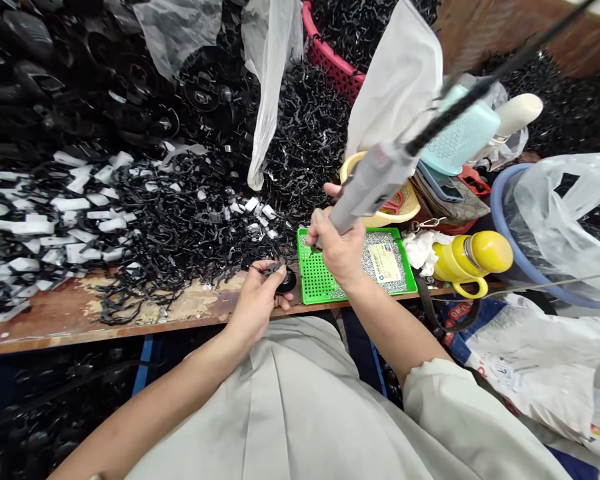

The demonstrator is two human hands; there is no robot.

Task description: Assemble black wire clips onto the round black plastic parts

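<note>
In my left hand (263, 293) is a small round black plastic part (286, 281), pinched between thumb and fingers at the bench's front edge. My right hand (337, 247) is wrapped round a grey electric screwdriver (370, 187) with a dark cord running up to the right. The screwdriver's tip points down and left, over a green perforated tray (313, 283); its very end is hard to make out. Small silvery screws (397, 267) lie in the tray's right part, with a yellowish printed label (385, 262) on top. The left hand is just left of the tray.
Heaps of thin black parts (180, 213) and white pieces (70, 207) cover the wooden bench (175, 307). Right of the tray stand a yellow bottle (473, 257) and a blue tub (505, 220) lined with plastic. Behind are a pink basket (330, 67) and a cream basket (405, 207).
</note>
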